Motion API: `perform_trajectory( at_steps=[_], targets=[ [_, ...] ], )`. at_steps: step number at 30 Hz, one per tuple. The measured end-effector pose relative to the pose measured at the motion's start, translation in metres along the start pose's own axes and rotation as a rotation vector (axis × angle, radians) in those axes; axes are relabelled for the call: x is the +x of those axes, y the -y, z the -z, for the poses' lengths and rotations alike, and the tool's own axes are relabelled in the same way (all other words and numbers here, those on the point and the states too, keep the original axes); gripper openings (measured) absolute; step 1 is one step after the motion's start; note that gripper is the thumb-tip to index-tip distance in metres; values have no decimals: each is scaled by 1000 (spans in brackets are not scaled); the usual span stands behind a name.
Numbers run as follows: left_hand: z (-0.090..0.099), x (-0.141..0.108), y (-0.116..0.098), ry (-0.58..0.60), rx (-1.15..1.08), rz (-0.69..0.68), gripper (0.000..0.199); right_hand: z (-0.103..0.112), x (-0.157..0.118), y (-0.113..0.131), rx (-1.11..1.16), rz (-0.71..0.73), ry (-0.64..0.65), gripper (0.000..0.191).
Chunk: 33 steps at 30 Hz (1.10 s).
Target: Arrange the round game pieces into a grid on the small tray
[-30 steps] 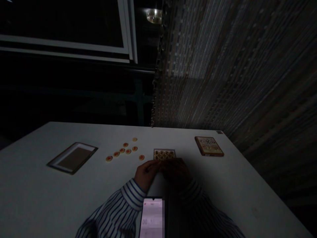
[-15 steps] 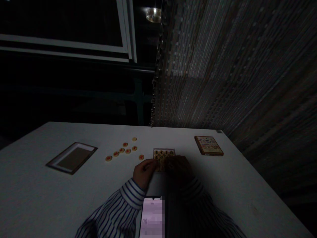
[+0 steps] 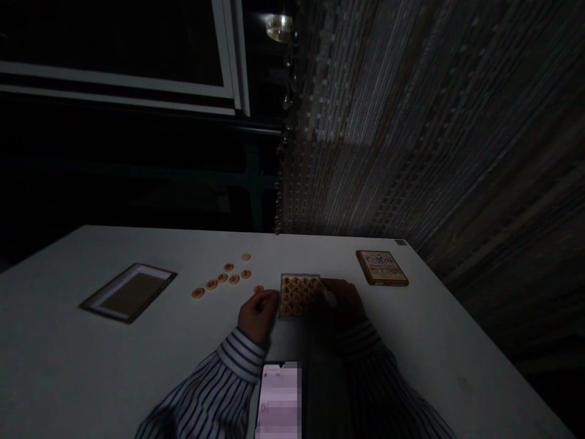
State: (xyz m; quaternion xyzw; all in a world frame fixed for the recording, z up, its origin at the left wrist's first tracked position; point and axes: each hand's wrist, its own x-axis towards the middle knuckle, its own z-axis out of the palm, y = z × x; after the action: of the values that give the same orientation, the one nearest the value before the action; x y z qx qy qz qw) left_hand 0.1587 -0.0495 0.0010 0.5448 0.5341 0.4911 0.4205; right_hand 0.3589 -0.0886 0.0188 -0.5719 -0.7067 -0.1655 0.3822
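Observation:
A small shallow box [image 3: 281, 299] lies in front of me, filled with rows of round Chinese chess pieces [image 3: 295, 289], some marked in black and some in red. My left hand [image 3: 256, 316] is closed at its left edge, with thumb and forefinger curled together. Whether anything is between them is hidden. My right hand [image 3: 343, 302], in deep shadow, is curled at the right side and covers part of that row. A pale spot shows by its thumb; I cannot make out what it is. One loose red-marked piece [image 3: 258, 289] lies just beyond my left hand.
Several loose chess pieces [image 3: 222, 278] lie on the white table [image 3: 205, 341] to the left. An open box lid or tray [image 3: 158, 277] is farther left. A printed box [image 3: 382, 268] sits at the right. A lit phone [image 3: 278, 402] lies near me. A bead curtain [image 3: 365, 152] hangs behind.
My left hand has drawn back leftward from over the pieces to beside the box. My right hand has shifted toward its right edge, uncovering more pieces. The view has moved slightly.

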Motion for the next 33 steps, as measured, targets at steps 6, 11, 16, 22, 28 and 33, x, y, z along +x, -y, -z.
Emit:
perform_trajectory(
  at_steps=[6,11,16,22,28,33],
  targets=[
    [0,0,2,18,44,11,30,-6,-4,-6,0,-61,94,27],
    [0,0,7,48,63,-12,30,-13,-9,-11,-8,-121,160,26],
    [0,0,12,53,76,-18,29,-17,-13,-15,-16,-168,192,21],
    [-2,0,13,64,88,-15,31,-19,-15,-19,-50,-183,256,19],
    [0,0,10,70,77,-30,30,-19,-16,-18,-47,-202,292,17],
    [0,-1,10,68,80,-21,30,-15,-13,-13,-94,-231,329,16]
  ],
)
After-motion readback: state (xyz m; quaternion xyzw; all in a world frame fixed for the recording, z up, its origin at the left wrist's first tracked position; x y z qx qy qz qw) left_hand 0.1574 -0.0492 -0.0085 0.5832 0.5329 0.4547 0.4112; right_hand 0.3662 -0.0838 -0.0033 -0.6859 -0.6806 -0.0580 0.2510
